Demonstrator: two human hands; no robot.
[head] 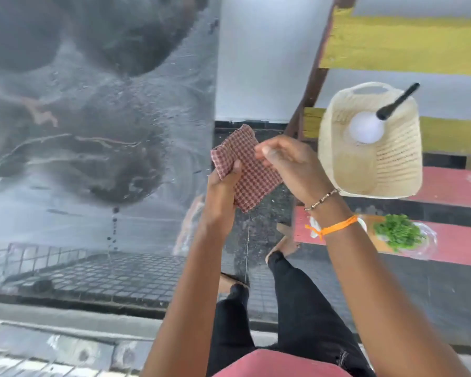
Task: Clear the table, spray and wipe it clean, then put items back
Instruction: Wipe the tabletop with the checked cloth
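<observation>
Your left hand grips the folded checked cloth beside the glossy dark surface; your right hand pinches its upper edge. Spray bottle stands in cream basket.

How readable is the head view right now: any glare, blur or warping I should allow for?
Head view: the glossy table mirrors sky and dark shapes, hiding its surface; wide-angle warping bends edges; right hand motion-blurred; cloth, left hand and basket read clearly.
</observation>
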